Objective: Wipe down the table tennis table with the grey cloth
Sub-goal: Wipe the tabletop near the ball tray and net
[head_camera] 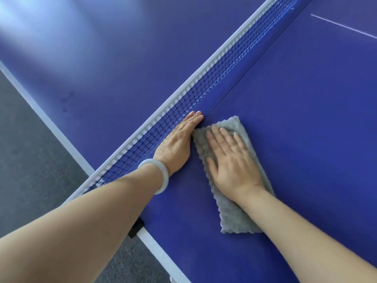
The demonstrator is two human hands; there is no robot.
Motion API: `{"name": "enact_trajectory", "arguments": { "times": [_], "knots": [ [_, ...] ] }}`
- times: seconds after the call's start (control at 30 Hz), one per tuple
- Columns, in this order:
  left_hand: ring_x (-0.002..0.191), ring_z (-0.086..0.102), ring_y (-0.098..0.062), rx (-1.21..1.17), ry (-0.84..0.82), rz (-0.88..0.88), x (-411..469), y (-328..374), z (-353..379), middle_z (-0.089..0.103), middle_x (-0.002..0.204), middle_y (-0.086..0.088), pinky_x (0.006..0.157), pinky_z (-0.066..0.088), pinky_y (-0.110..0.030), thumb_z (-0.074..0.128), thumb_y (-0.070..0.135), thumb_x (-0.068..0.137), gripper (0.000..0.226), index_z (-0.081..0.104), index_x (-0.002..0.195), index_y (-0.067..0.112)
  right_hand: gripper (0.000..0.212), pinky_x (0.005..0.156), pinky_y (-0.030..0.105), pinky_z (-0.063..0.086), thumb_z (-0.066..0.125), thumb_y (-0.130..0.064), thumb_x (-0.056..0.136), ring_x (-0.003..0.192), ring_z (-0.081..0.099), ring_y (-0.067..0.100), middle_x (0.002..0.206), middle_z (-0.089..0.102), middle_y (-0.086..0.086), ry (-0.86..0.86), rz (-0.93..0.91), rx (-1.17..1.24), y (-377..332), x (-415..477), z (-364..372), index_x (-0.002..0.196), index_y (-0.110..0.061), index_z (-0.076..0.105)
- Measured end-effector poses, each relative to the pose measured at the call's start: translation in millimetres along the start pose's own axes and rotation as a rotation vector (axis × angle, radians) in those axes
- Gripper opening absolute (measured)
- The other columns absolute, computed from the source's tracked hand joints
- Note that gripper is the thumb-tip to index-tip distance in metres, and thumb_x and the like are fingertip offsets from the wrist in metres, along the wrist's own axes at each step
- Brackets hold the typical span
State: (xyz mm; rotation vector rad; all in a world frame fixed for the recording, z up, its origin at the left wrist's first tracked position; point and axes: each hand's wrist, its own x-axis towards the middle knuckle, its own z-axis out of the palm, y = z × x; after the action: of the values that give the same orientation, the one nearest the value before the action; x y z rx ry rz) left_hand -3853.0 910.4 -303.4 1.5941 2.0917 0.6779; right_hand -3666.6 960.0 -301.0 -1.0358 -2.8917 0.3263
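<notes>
A folded grey cloth (232, 217) lies flat on the blue table tennis table (306, 119), close to the net on the near half. My right hand (230, 160) presses on the cloth with straight, spread fingers, covering its middle. My left hand (179, 141) lies flat on the table between the cloth and the net, fingers straight and together, its edge touching the cloth's left border. A pale bangle sits on my left wrist.
The net (204, 92) with its white top band runs diagonally from lower left to upper right. The table's white side edge (40, 113) borders grey carpet floor (26, 160) at left. A black net clamp (135, 229) sits at the table edge. White lines mark the far right surface.
</notes>
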Motion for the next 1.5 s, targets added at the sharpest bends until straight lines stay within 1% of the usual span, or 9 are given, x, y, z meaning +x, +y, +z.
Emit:
{"name": "enact_trajectory", "arguments": {
  "times": [0.17,0.33,0.47,0.6,0.67,0.8,0.97,1.3,1.5],
  "knots": [
    [0.149,0.013,0.0,0.002,-0.005,0.051,0,-2,0,0.027,0.161,0.011,0.123,0.01,-0.025,0.03,-0.006,0.098,0.061,0.035,0.153,0.021,0.066,0.124,0.043,-0.002,0.022,-0.036,0.102,0.154,-0.003,0.022,0.167,-0.001,0.01,0.029,0.442,-0.014,-14,25,2,0.159,-0.009,0.002],
    [0.152,0.011,-0.013,0.019,-0.149,0.14,-2,-8,-24,0.023,0.163,0.001,0.12,-0.001,-0.015,0.032,-0.02,0.087,0.073,0.036,0.152,0.013,0.063,0.123,0.048,0.014,0.022,-0.035,0.099,0.153,0.012,0.027,0.164,0.018,0.013,-0.019,0.1,0.004,-117,-41,25,0.157,-0.007,0.022],
    [0.152,-0.008,-0.011,0.256,-0.197,0.216,-34,-28,-34,-0.001,0.166,0.007,0.121,-0.011,-0.022,0.031,0.011,0.107,0.057,0.011,0.158,0.023,0.062,0.123,0.043,0.017,0.026,-0.04,0.099,0.151,0.02,0.019,0.163,0.023,0.004,-0.014,-0.064,-0.023,-81,-51,17,0.155,-0.013,0.03],
    [0.149,-0.014,0.0,0.169,-0.136,0.161,-46,-35,-25,-0.003,0.164,0.017,0.122,-0.007,-0.023,0.026,0.016,0.108,0.054,0.011,0.158,0.03,0.062,0.125,0.046,0.006,0.029,-0.034,0.103,0.154,0.008,0.023,0.165,0.009,0.009,0.042,0.443,-0.005,-53,-34,5,0.158,-0.009,0.015],
    [0.148,-0.012,0.003,0.163,-0.128,0.15,-46,-38,-23,-0.002,0.163,0.021,0.122,-0.004,-0.024,0.026,0.011,0.106,0.057,0.012,0.158,0.032,0.064,0.124,0.048,0.002,0.027,-0.034,0.104,0.154,0.001,0.026,0.166,0.002,0.012,0.058,0.536,0.018,-91,-34,12,0.158,-0.008,0.007],
    [0.152,0.001,-0.008,0.186,-0.156,0.219,-42,-43,-33,0.012,0.164,0.005,0.124,-0.001,-0.026,0.034,-0.01,0.093,0.072,0.023,0.157,0.021,0.063,0.122,0.049,0.012,0.028,-0.032,0.099,0.153,0.012,0.027,0.165,0.017,0.01,0.006,0.195,0.06,-171,-70,31,0.157,-0.009,0.023],
    [0.153,0.004,-0.013,0.2,-0.157,0.262,-42,-40,-39,0.015,0.164,0.001,0.123,-0.002,-0.024,0.03,-0.012,0.093,0.069,0.025,0.156,0.017,0.065,0.118,0.047,0.015,0.038,-0.032,0.091,0.151,0.021,0.022,0.163,0.025,0.005,-0.116,-0.176,0.014,-153,-107,26,0.154,-0.014,0.034],
    [0.153,0.006,-0.015,0.191,-0.211,0.289,-36,-37,-51,0.017,0.164,-0.001,0.119,-0.006,-0.014,0.03,-0.019,0.09,0.073,0.028,0.155,0.015,0.068,0.125,0.041,-0.004,0.047,-0.018,0.089,0.153,0.008,0.019,0.165,0.014,0.0,-0.18,-0.205,0.099,-149,-57,18,0.155,-0.024,0.03],
    [0.153,0.007,-0.016,0.27,-0.181,0.364,-40,-47,-47,0.015,0.164,-0.002,0.124,0.0,-0.028,0.032,-0.013,0.092,0.071,0.023,0.156,0.015,0.07,0.119,0.043,0.016,0.033,-0.019,0.081,0.149,0.026,0.02,0.161,0.029,0.002,-0.173,-0.218,0.07,-129,-91,11,0.15,-0.025,0.042]
  ]
}}
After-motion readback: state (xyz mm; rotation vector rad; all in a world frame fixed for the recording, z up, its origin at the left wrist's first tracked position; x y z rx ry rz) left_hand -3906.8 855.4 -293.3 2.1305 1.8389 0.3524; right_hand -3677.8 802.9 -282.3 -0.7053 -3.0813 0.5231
